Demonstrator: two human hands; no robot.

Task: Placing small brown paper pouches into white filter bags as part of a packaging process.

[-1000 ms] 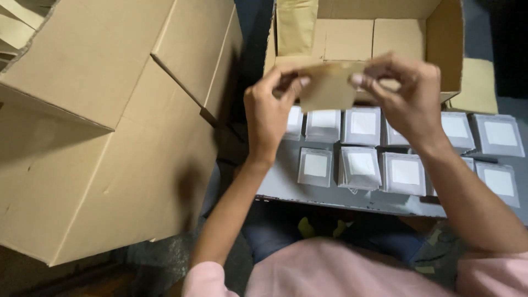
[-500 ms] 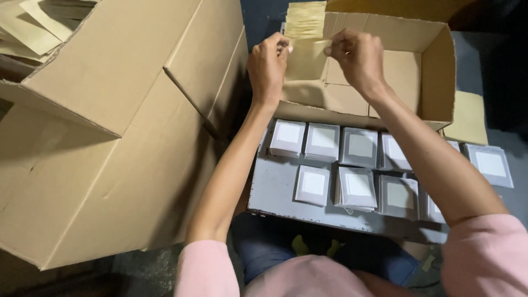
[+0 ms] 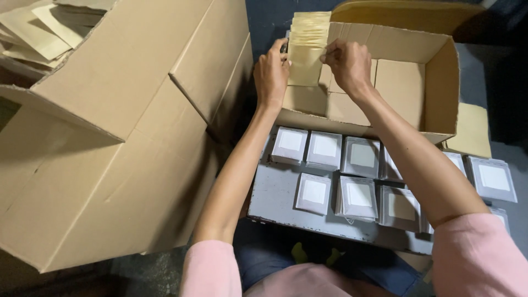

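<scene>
We take the open cardboard box (image 3: 423,93) at the top of the view as our landmark. Our left hand (image 3: 270,74) and right hand (image 3: 347,63) both reach over its near wall and meet at its left end. Between them we hold a flat tan paper packet (image 3: 305,63), upright. The left fingers are closed on its left edge and the right thumb and fingers are pinched on its right edge, so both hands have hold of the same packet. It stands against a stack of like packets (image 3: 311,27) that leans at the box's left end, and its lower edge hangs just above the box floor.

Just below the box's near wall lies a grey board (image 3: 275,192). On it are rows of small grey packets with white squares (image 3: 316,192), set side by side and touching in places. Our forearms cross above them, and the right arm covers some of them.

To the left of the box stands a large cardboard carton (image 3: 121,137), tilted. Loose tan sheets (image 3: 38,33) show in its open top corner. To the right of the box a flat tan card (image 3: 470,132) lies near its corner.
</scene>
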